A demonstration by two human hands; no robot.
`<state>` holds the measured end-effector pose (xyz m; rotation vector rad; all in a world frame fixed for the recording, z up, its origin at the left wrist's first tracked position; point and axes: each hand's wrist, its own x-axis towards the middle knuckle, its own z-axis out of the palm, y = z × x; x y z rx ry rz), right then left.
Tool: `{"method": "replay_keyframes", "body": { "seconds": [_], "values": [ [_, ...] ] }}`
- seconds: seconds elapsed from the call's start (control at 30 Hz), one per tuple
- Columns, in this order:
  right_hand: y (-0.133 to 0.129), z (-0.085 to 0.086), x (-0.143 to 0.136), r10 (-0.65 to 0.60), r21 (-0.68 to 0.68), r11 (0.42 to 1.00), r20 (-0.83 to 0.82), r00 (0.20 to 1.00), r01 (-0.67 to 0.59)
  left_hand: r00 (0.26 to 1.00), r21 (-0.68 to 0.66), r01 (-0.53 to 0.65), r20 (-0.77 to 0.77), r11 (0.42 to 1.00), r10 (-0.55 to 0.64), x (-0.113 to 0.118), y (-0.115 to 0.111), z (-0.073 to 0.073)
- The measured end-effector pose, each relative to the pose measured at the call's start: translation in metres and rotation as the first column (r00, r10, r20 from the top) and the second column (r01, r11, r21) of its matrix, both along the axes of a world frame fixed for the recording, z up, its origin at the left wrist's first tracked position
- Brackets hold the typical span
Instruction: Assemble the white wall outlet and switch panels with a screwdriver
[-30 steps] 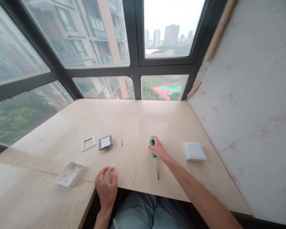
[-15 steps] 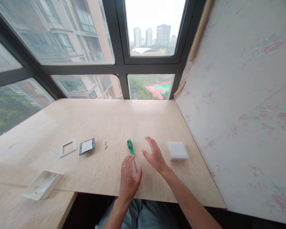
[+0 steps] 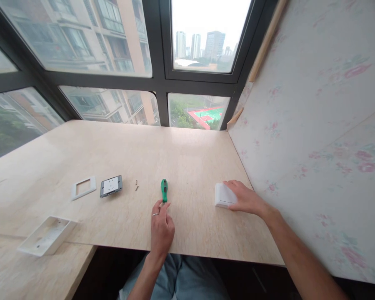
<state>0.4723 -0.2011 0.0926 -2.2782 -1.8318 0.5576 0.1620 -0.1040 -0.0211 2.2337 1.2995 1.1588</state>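
Note:
Near the front middle of the table, my left hand (image 3: 162, 225) has its fingers closed round the shaft of a screwdriver, just below the green handle (image 3: 164, 191). The handle points away from me, and the shaft is mostly hidden by my fingers. On the right, my right hand (image 3: 245, 197) grips the white square switch box (image 3: 224, 196), thumb at its near side and fingers over its far edge. The box rests on the table. Two small screws (image 3: 136, 186) lie to the left of the screwdriver.
A grey-edged socket module (image 3: 111, 186) and a white frame (image 3: 83, 188) lie left on the wooden table (image 3: 128, 146). An open white back box (image 3: 47, 236) sits at the front left. A papered wall (image 3: 315, 125) borders the right side, windows the back.
My right hand has moved right and taken hold of the white switch box. My left hand's fingers have closed on the screwdriver, which has turned a little. The view has shifted slightly.

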Motion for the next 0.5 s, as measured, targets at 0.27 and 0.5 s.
{"method": "replay_keyframes", "body": {
  "seconds": [0.27,0.5],
  "values": [
    [0.015,0.005,-0.064,0.134,0.173,0.981,-0.241,0.961,-0.093,0.946,-0.12,0.257,0.233,0.959,-0.224,-0.008,-0.014,0.028],
    [0.054,0.031,-0.153,0.359,0.285,0.919,-0.326,0.874,-0.271,0.667,-0.447,0.644,0.726,0.622,-0.168,-0.038,0.002,0.053]
  ]
}}
